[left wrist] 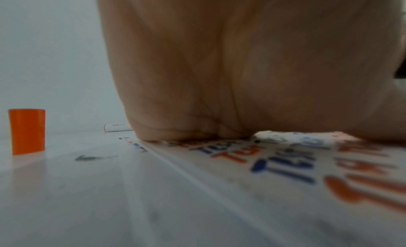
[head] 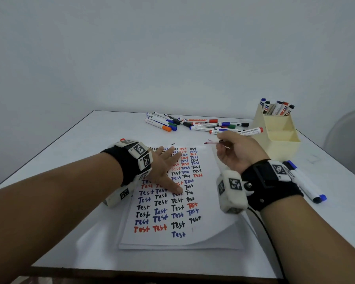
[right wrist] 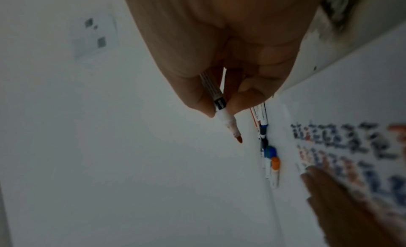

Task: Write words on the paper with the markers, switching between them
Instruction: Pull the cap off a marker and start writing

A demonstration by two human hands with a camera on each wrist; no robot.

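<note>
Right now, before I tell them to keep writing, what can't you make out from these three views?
- Words under the left hand: head view, the flat hand covers part of the paper.
- Barrel of the red-tipped marker: right wrist view, the right hand gripping it hides it.
- Lower compartments of the cream holder: head view, its walls block them.
- Writing in both wrist views: blurred.
- Orange cap: left wrist view, unclear which marker it belongs to.

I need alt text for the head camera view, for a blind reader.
The right hand holds an uncapped red-tipped marker above a white paper sheet full of "Test" words, which the flat left hand presses down.
</note>
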